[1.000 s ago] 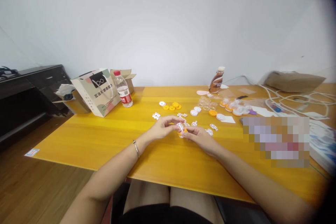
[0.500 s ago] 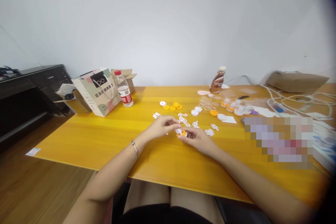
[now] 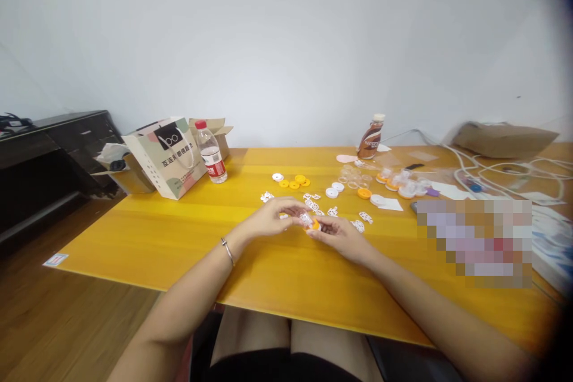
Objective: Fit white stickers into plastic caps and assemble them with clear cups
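Observation:
My left hand (image 3: 271,219) and my right hand (image 3: 339,233) meet over the middle of the yellow table (image 3: 179,233). Both pinch one small piece, clear on top with an orange base (image 3: 310,222), held just above the tabletop. A thin bracelet (image 3: 226,249) sits on my left wrist. Behind my fingers lie several small white cut-out pieces (image 3: 316,206) and, farther back, orange discs (image 3: 295,181) and white round caps (image 3: 333,190).
A printed paper bag (image 3: 165,155), a water bottle (image 3: 209,151) and a cardboard box (image 3: 222,131) stand back left. A brown drink bottle (image 3: 369,136), clear and orange parts (image 3: 398,182), white cables (image 3: 501,176) and a brown bag (image 3: 501,138) fill the back right.
My hands stay together on the small piece, shifting it only slightly; the view has barely moved.

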The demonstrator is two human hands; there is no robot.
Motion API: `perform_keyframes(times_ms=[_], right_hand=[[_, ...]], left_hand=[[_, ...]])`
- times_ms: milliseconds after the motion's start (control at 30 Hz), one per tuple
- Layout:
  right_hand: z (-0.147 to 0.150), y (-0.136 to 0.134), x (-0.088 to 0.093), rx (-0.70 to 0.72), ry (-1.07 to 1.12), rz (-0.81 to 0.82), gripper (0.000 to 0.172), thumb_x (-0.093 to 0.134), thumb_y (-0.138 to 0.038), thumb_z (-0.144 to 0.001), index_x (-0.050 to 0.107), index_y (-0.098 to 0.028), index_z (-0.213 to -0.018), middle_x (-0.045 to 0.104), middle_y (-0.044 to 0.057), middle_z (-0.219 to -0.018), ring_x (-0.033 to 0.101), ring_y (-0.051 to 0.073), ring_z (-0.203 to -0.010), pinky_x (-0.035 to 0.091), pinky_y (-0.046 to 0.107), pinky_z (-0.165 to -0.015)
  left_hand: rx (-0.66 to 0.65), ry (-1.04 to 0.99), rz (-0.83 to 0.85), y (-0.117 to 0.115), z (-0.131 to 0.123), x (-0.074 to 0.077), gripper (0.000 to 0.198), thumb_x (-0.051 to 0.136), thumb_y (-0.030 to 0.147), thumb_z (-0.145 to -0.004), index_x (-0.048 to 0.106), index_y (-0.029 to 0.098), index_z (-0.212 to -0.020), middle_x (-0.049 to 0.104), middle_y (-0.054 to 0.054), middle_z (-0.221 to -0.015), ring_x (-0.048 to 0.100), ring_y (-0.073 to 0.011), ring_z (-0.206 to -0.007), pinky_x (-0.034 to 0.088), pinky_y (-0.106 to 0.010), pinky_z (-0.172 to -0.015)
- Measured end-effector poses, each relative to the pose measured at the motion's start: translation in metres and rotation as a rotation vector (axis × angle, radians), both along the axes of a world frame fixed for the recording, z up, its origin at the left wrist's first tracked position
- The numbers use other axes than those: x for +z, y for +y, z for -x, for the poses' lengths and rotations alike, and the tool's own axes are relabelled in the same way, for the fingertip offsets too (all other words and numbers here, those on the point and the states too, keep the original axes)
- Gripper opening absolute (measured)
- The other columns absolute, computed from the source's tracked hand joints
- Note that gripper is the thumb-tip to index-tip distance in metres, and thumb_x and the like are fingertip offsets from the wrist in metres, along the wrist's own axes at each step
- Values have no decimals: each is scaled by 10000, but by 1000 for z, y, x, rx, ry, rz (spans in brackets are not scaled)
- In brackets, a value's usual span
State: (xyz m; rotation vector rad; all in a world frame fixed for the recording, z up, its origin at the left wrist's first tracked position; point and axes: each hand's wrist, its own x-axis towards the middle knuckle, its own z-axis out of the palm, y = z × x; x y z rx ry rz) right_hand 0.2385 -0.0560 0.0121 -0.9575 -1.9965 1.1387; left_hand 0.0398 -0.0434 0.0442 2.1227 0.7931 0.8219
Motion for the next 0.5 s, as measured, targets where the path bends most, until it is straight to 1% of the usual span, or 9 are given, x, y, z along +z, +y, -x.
perform_keyframes(times_ms=[133, 200, 367, 433, 500], right_hand=[[2, -2, 1, -121, -5, -121, 267, 569, -417, -732, 650, -192, -851, 551, -12, -670, 434, 112, -563, 343, 229, -529], [3, -4, 0, -174, -22, -184, 264, 572, -413, -731, 654, -190, -846, 557, -4, -654, 446, 119, -555, 356, 235, -524], [5, -8, -5, -246, -38, -320, 269, 573, -395, -736, 651, -196, -901, 559, 10, -635, 473, 140, -561, 384, 256, -540], [6, -8, -5, -231, -32, -304, 276, 578, -394, -734, 652, -198, -914, 566, 15, -660, 471, 139, -570, 382, 256, -546], [8, -7, -5, -188, -3, -206, 273, 579, -404, -733, 657, -199, -895, 571, 9, -673, 463, 132, -568, 373, 250, -541]], left_hand=[[193, -24, -28, -3, -6, -6, 294, 626, 373, -714, 625, 128, -876, 641, -47, -784, 568, -108, -691, 459, -220, -657], [242, -30, -37, -5, -10, -8, 315, 629, 413, -700, 620, 123, -822, 628, -31, -711, 543, -90, -619, 437, -199, -587], [343, -22, -54, -7, -16, -12, 370, 630, 479, -667, 600, 117, -736, 593, -5, -605, 496, -73, -522, 389, -179, -494], [387, -17, -55, -7, -17, -13, 381, 631, 497, -656, 579, 120, -678, 578, 3, -562, 487, -73, -495, 379, -181, -475], [405, -18, -60, -7, -16, -11, 375, 620, 497, -669, 572, 125, -647, 581, 2, -553, 503, -83, -500, 393, -194, -491]])
